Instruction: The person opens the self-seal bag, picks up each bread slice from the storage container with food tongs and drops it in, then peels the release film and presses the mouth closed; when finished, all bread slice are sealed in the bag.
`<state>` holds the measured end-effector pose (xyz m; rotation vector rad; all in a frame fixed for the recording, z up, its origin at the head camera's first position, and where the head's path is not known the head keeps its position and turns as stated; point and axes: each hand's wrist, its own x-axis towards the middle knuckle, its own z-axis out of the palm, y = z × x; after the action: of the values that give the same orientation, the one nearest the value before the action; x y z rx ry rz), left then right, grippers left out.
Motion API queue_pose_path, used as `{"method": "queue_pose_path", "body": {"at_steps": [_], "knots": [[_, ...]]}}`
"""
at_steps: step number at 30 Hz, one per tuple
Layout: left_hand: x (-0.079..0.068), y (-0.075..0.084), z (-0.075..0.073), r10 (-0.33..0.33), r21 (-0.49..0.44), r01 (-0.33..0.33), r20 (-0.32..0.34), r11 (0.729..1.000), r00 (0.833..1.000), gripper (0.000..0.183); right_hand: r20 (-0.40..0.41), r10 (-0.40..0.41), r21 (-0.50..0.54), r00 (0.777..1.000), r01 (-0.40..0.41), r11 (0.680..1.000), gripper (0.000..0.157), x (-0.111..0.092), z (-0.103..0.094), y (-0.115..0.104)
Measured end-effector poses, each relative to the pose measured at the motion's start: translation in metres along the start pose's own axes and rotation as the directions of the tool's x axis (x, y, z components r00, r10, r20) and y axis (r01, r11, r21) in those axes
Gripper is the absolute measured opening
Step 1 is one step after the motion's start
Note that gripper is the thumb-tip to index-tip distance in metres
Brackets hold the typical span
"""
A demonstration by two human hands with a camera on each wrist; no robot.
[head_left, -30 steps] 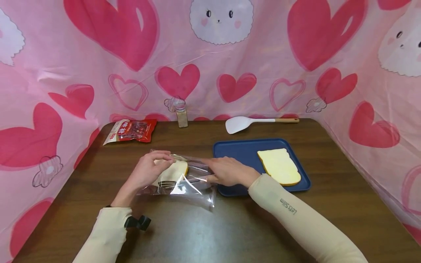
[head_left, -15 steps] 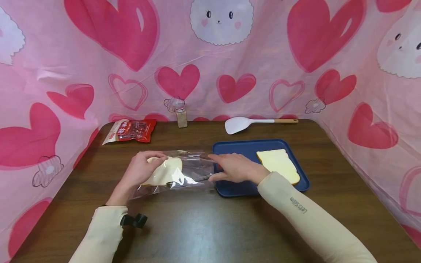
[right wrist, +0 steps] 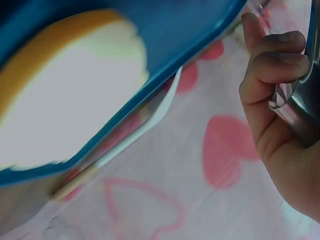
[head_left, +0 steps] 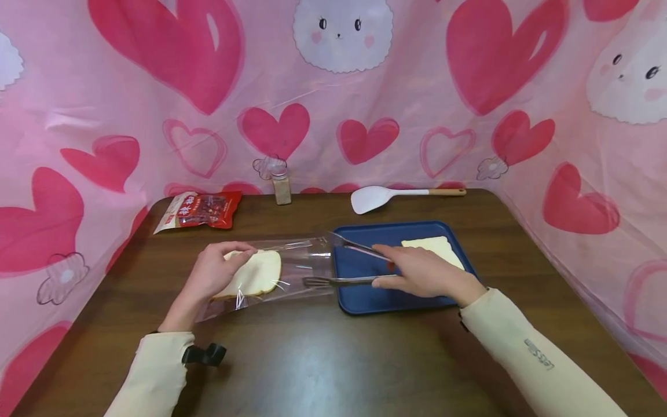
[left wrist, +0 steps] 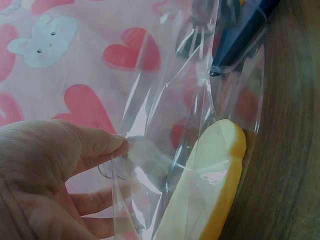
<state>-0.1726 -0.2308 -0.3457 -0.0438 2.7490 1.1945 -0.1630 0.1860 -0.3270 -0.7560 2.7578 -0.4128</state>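
Note:
A clear plastic bag [head_left: 307, 260] lies on the table's left half with a slice of bread [head_left: 260, 272] inside it. My left hand [head_left: 216, 269] pinches the bag's upper edge between thumb and finger, as the left wrist view shows, with the bread slice [left wrist: 215, 170] beside it under the film. Metal tongs [head_left: 349, 282] are gripped in my right hand [head_left: 422, 271] above the blue tray [head_left: 365, 298]. Their arms are spread, with nothing between them, and their tips point left over the bag's mouth. Behind the right hand, another bread slice [head_left: 432, 248] sits on the tray, partly covered.
Along the table's back edge are a red-and-white packet of dried chillies [head_left: 203, 209], a small seasoning jar [head_left: 282, 188] and a white spatula with a wooden handle [head_left: 372, 198]. A pink heart-printed cloth [head_left: 333, 145] surrounds the table behind and at the sides.
My right hand has moved right, drawing the tongs out of the bag and leaving the bread slice inside. My left hand keeps its hold on the bag, which has flattened and shifted slightly left.

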Motion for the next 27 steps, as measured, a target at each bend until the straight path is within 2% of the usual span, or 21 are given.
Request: {"method": "queue_pose_path", "body": {"at_steps": [4,7,10,15,18,22,27], "knots": [[0.0,0.001,0.001,-0.034,-0.01,0.034,0.029,0.999,0.999,0.039,-0.08,0.076,0.064,0.994,-0.071,0.995,0.082,-0.036,-0.004,0.021],[-0.001,0.001,0.0,-0.042,-0.009,0.043,0.041,0.999,0.998,0.04,-0.133,0.169,0.107,0.977,-0.156,0.982,0.08,-0.064,-0.005,0.034],[-0.001,-0.001,-0.002,-0.041,0.002,0.041,0.031,0.999,0.999,0.04,-0.18,0.267,0.116,0.947,-0.249,0.961,0.081,-0.091,-0.004,0.044],[-0.001,-0.003,-0.002,-0.016,0.013,0.016,0.002,1.0,1.0,0.04,-0.232,0.406,0.121,0.884,-0.388,0.914,0.079,-0.129,0.006,0.06],[0.0,-0.003,-0.003,-0.013,0.003,0.013,0.005,1.0,1.0,0.041,-0.221,0.471,0.135,0.854,-0.452,0.882,0.077,-0.145,0.013,0.065],[0.0,-0.003,-0.002,-0.023,-0.009,0.023,0.017,1.0,1.0,0.042,-0.204,0.527,0.165,0.825,-0.502,0.849,0.075,-0.159,0.022,0.069],[0.001,-0.003,-0.003,-0.029,0.001,0.029,0.006,1.0,1.0,0.043,-0.189,0.556,0.184,0.809,-0.527,0.83,0.081,-0.164,0.03,0.068]]}}
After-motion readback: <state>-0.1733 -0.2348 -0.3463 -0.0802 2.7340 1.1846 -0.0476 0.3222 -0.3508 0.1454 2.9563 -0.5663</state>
